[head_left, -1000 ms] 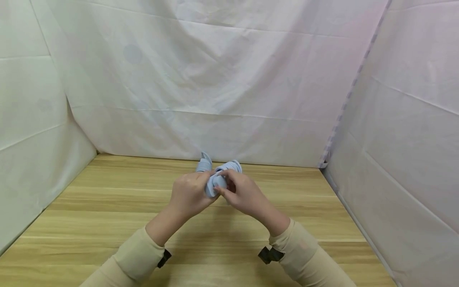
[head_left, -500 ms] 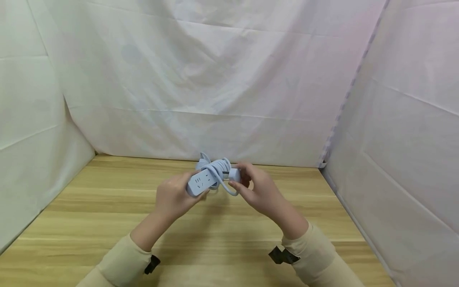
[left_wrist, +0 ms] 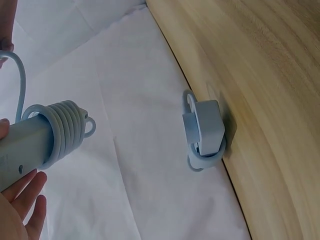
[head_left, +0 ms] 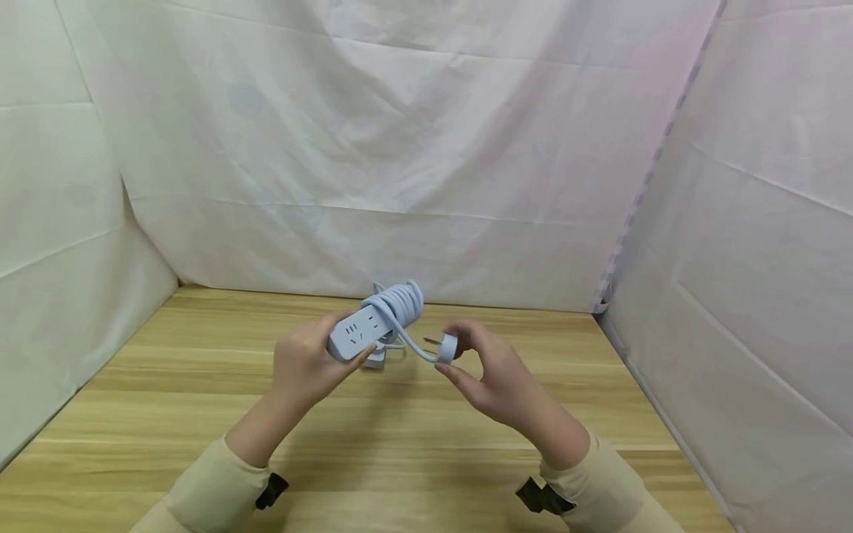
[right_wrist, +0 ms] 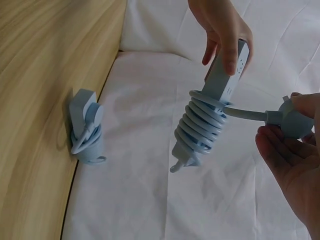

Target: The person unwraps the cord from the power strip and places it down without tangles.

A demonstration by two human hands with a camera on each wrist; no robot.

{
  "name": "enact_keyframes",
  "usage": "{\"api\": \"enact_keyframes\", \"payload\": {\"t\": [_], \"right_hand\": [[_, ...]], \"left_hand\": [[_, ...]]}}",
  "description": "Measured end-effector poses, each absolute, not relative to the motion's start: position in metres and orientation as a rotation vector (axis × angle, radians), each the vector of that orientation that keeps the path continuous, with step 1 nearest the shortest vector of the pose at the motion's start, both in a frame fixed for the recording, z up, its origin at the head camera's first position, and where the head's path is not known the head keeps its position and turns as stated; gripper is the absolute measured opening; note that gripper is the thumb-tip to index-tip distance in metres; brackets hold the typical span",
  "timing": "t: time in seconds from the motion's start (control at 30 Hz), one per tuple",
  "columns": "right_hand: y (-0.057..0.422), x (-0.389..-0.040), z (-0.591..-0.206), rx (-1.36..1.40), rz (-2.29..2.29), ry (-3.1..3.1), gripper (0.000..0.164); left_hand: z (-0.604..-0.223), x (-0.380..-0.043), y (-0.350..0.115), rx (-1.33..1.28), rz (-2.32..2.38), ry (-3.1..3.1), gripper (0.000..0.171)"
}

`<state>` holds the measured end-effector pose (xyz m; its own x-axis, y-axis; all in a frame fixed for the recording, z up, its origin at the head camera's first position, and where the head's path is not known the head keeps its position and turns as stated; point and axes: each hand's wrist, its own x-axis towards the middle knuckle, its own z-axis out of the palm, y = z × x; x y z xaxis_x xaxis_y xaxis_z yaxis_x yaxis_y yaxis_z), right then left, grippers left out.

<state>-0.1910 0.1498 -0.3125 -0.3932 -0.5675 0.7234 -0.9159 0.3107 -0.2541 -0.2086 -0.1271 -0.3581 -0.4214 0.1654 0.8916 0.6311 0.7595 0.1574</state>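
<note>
My left hand grips the near end of a pale blue power strip, its socket face turned up. Several turns of its cord wrap the far end of the strip. Between thumb and fingers, my right hand pinches the plug, whose metal prongs point left toward the strip. A short free length of cord runs from the coil to the plug. In the right wrist view the strip and plug are held above the table, apart from each other.
A second pale blue power strip, its cord wrapped round it, lies on the wooden table behind the held one. White cloth walls stand at the back and both sides.
The plug has come away from the strip's socket face, its prongs now showing. My right hand has moved right with the plug, my left hand left with the strip.
</note>
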Motion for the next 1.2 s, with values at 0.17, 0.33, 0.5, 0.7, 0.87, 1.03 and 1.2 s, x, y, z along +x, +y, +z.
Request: {"api": "enact_keyframes", "payload": {"t": [0.17,0.33,0.5,0.7,0.87,1.03,1.2], "right_hand": [[0.153,-0.186,-0.318,1.300,0.932,-2.091,0.050],[0.156,-0.185,-0.325,1.274,0.926,-2.091,0.052],[0.159,-0.187,-0.329,1.253,0.900,-2.114,0.052],[0.165,-0.188,-0.334,1.216,0.843,-2.156,0.048],[0.170,-0.188,-0.337,1.104,0.844,-2.181,0.046],[0.172,-0.193,-0.331,1.025,0.819,-2.195,0.043],[0.171,-0.200,-0.320,1.022,0.769,-2.248,0.045]], "left_hand": [[-0.355,-0.206,-0.132,-0.569,-0.616,-1.959,0.053],[-0.350,-0.204,-0.137,-0.566,-0.626,-1.935,0.052],[-0.346,-0.204,-0.139,-0.575,-0.641,-1.904,0.051],[-0.344,-0.205,-0.141,-0.568,-0.680,-1.878,0.053],[-0.342,-0.204,-0.142,-0.563,-0.705,-1.867,0.052],[-0.342,-0.201,-0.142,-0.600,-0.731,-1.883,0.050],[-0.344,-0.199,-0.141,-0.653,-0.750,-1.916,0.051]]}}
